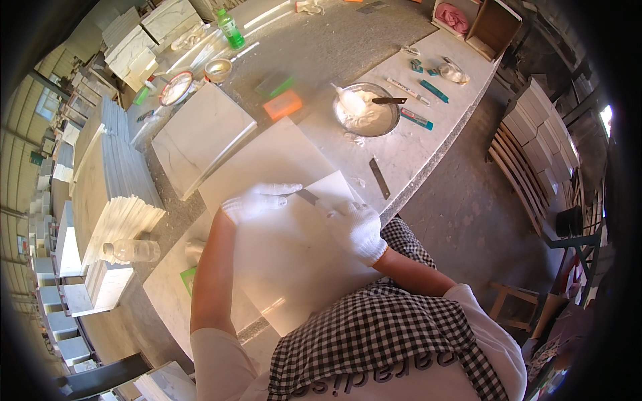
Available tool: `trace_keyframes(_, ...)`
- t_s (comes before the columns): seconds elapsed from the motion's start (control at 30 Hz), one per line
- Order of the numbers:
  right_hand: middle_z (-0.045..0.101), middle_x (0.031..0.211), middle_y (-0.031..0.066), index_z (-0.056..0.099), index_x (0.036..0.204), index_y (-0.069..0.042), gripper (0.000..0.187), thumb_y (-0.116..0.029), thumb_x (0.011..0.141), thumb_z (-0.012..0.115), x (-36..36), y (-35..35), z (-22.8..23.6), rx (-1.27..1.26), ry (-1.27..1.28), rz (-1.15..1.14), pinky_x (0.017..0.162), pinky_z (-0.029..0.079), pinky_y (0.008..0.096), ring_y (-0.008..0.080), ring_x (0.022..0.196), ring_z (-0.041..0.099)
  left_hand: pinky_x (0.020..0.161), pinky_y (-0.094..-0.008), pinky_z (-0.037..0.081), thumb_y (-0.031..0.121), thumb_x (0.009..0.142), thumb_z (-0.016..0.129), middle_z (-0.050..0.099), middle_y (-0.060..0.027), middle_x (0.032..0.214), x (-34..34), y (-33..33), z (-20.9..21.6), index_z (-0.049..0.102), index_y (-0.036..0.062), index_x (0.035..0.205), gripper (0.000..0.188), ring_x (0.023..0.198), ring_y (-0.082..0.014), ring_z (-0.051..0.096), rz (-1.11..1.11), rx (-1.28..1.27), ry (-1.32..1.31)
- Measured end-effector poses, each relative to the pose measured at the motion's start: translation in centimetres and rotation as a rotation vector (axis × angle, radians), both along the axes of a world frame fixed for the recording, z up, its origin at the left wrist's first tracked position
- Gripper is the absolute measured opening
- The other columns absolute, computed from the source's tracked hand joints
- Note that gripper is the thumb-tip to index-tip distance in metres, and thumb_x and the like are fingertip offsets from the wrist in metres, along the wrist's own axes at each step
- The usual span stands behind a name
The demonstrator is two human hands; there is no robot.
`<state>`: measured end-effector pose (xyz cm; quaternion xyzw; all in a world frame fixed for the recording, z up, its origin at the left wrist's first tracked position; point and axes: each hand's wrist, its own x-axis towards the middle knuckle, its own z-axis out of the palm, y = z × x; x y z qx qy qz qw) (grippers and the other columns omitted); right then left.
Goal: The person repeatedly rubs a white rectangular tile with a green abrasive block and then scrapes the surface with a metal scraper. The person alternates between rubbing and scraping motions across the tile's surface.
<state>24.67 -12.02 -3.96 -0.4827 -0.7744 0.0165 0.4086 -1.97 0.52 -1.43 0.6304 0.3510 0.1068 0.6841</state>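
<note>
Facing each other above a glossy white slab (284,257) are two hands in white knit gloves. The right hand (354,227) is closed around a small scraper blade (308,196), flat, thin and dark grey, its exposed end pointing up and left toward the other hand. The left hand (259,202) has its fingers stretched out nearly straight, the tips just beside the blade; whether they touch it, I cannot tell.

The slab lies flat in front of the person's checked apron (374,321). Its face is pale and smooth, with soft shine and one bright streak of reflected light near the lower edge. A matching pale panel (267,157) shows beyond its far side.

Farther right, on a grey-white stone tabletop (418,144), sits a round metal bowl (374,136) of creamy white paste with a dark-handled spatula (389,101) in it. A second, longer flat metal strip (379,178) lies nearer the right hand. An orange block (283,105) rests left of the bowl.
</note>
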Motion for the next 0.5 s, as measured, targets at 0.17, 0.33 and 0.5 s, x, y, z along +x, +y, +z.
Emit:
trace_keyframes(0.17,0.07,0.1,0.0041,0.073,0.117,-0.012,0.035,-0.01,0.083,0.068,-0.4,-0.8,-0.1,-0.028,-0.123,-0.005,0.056,0.051,0.0384,0.0227,0.076,0.067,0.113,-0.031,0.045,-0.001,0.1,0.057,0.061,-0.0125,0.145,0.2,0.2,-0.4,0.057,-0.0061,0.142,0.042,0.133,-0.0201,0.057,0.09,-0.24,-0.058)
trace_keyframes(0.33,0.07,0.098,0.0034,0.073,0.118,-0.015,0.033,-0.013,0.086,0.067,-0.1,-1.1,-0.1,-0.012,-0.062,-0.025,0.059,0.052,0.0398,0.0237,0.077,0.068,0.116,-0.0318,0.041,-0.001,0.1,0.057,0.059,-0.0127,0.148,-0.1,0.1,0.2,0.056,-0.0053,0.144,0.044,0.136,-0.0202,0.055,-0.018,-0.032,0.012)
trace_keyframes(0.5,0.068,0.09,0.0032,0.074,0.125,-0.019,0.04,-0.014,0.086,0.069,0.3,-0.8,-0.3,-0.043,-0.113,-0.05,0.058,0.052,0.0393,0.0249,0.074,0.066,0.116,-0.0319,0.04,-0.002,0.098,0.059,0.059,-0.0116,0.148,0.1,0.1,0.5,0.057,-0.0038,0.144,0.046,0.136,-0.0197,0.055,-0.032,0.013,0.044)
